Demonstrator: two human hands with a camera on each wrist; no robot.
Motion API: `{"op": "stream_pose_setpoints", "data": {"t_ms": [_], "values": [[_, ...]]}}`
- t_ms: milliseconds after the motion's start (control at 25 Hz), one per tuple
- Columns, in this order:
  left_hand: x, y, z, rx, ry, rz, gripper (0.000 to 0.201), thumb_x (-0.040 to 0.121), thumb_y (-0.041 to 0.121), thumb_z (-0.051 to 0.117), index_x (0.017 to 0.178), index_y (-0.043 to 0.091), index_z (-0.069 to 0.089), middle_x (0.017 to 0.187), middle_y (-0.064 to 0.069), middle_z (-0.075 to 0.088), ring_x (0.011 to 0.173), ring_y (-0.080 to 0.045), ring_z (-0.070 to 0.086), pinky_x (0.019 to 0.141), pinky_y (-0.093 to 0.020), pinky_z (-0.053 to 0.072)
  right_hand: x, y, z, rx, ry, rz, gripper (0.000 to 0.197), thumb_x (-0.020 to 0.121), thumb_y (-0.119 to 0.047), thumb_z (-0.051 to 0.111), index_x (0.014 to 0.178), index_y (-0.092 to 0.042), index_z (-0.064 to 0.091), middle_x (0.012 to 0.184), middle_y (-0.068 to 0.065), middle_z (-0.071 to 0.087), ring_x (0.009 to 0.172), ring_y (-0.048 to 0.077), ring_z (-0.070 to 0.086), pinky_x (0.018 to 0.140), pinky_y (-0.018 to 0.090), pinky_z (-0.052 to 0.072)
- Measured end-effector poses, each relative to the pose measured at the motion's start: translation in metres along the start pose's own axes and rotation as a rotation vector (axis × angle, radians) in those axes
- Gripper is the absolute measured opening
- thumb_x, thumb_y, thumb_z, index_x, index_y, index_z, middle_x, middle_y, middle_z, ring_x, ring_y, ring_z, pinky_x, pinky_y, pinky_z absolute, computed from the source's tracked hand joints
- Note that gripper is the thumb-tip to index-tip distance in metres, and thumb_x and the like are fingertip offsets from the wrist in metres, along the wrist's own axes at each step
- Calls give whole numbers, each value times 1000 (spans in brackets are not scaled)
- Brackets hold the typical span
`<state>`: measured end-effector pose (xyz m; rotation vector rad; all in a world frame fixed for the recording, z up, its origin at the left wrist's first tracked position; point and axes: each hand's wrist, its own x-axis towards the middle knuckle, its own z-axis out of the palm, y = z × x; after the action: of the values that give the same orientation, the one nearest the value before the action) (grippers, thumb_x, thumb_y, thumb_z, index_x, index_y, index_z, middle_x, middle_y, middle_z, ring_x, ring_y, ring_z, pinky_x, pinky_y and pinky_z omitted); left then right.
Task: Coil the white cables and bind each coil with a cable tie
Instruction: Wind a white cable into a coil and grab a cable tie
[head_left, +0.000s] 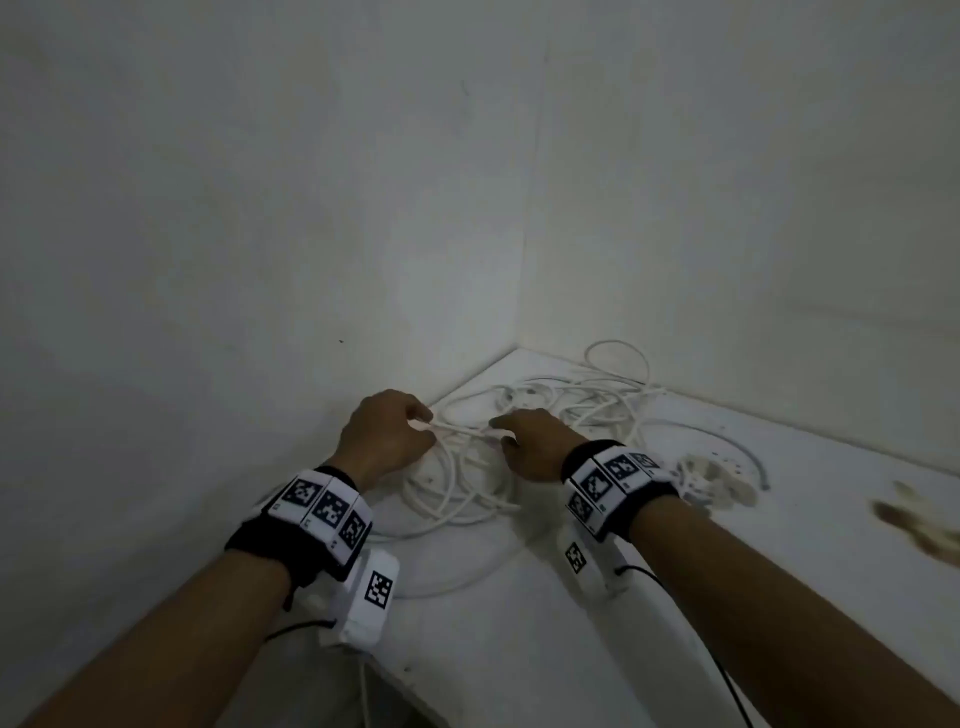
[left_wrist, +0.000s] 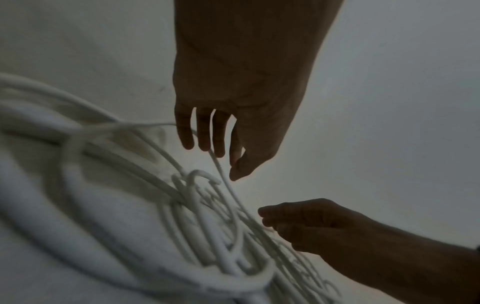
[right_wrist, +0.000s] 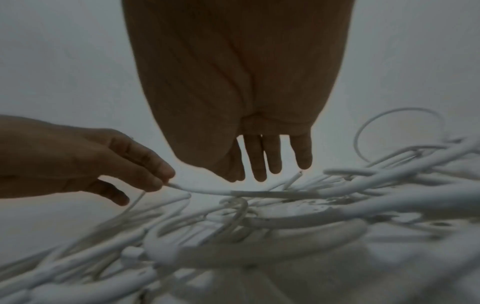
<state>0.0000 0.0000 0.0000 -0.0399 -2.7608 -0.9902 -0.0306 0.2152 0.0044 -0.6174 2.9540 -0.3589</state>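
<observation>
Early stage; left hand (head_left: 387, 434) and right hand (head_left: 530, 441) are pinching 1 strand above the loose white cables (head_left: 467, 483) on the bench (head_left: 779, 545); both grips closed on it; no tie showing.

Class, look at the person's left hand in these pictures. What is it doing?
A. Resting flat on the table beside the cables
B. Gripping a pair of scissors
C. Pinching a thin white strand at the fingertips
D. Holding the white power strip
C: in the right wrist view the left hand pinches a thin white strand between thumb and fingertips, above the tangled cables.
</observation>
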Motion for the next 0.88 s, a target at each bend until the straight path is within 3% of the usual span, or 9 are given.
{"op": "stream_pose_setpoints", "data": {"t_ms": [160, 240, 320, 440, 480, 600, 680, 760, 880], "values": [[2, -20, -10, 47, 52, -60, 45, 79, 25, 76, 121, 22, 63, 122, -5, 56, 111, -23, 57, 91, -36, 50, 22, -8, 4, -35, 1, 27, 39, 99, -31, 55, 135, -16, 57, 138, 13, 55, 122, 31, 56, 96, 36, 47], [3, -25, -11, 62, 32, -77, 56, 80, 28, 76, 132, 21, 56, 126, -7, 55, 114, -25, 56, 95, -39, 49, 21, -9, -5, 50, 137, -7, 22, 100, -30, 54, 110, -17, 68, 112, 11, 65, 100, 29, 63, 78, 31, 47], [2, -20, -12, 72, 61, -79, 58, 83, 33, 72, 137, 22, 53, 127, -6, 59, 114, -25, 58, 95, -38, 50, 11, -8, -25, 168, 337, -60, 21, 100, -30, 55, 100, -15, 69, 92, 7, 64, 86, 26, 62, 69, 27, 41], [3, 1, -18, 30, 148, -104, 37, 90, 47, 63, 116, 21, 67, 112, -1, 68, 100, -21, 63, 83, -30, 51, -16, -10, -70, 222, 598, -164, 23, 101, -31, 56, 99, -13, 71, 76, 0, 59, 68, 19, 54, 62, 26, 37], [4, 11, -18, -16, 142, -111, 40, 91, 53, 57, 106, 19, 71, 107, -1, 69, 95, -20, 63, 80, -28, 51, -29, -11, -88, 214, 670, -198, 22, 100, -30, 57, 99, -13, 71, 73, -1, 59, 63, 15, 51, 58, 21, 36], [13, 48, -12, -243, 35, -101, 49, 94, 58, 49, 101, 15, 71, 99, -2, 69, 94, -22, 64, 88, -32, 51, -67, -7, -139, 187, 853, -207, 20, 100, -29, 58, 98, -15, 72, 68, -6, 57, 56, 0, 49, 54, 6, 32], [15, 85, 0, -423, -47, -91, 42, 95, 50, 54, 99, 12, 71, 90, -2, 73, 87, -21, 68, 81, -29, 52, -92, 4, -168, 254, 1029, -147, 20, 100, -30, 57, 94, -16, 70, 64, -6, 55, 52, 7, 47, 52, 9, 32], [10, 123, 11, -650, -117, -175, 41, 93, 49, 57, 93, 11, 71, 76, 0, 73, 74, -18, 69, 74, -28, 49, -120, 22, -194, 389, 1240, -75, 20, 100, -30, 56, 92, -16, 69, 65, -4, 56, 58, 10, 47, 57, 20, 37], [2, 169, 29, -1042, -237, -246, 39, 87, 51, 67, 70, 17, 57, 52, 3, 55, 59, -17, 62, 68, -31, 49, -169, 69, -213, 514, 1451, 79, 19, 99, -31, 55, 97, -16, 68, 68, -6, 57, 64, 13, 52, 62, 26, 41]]}}
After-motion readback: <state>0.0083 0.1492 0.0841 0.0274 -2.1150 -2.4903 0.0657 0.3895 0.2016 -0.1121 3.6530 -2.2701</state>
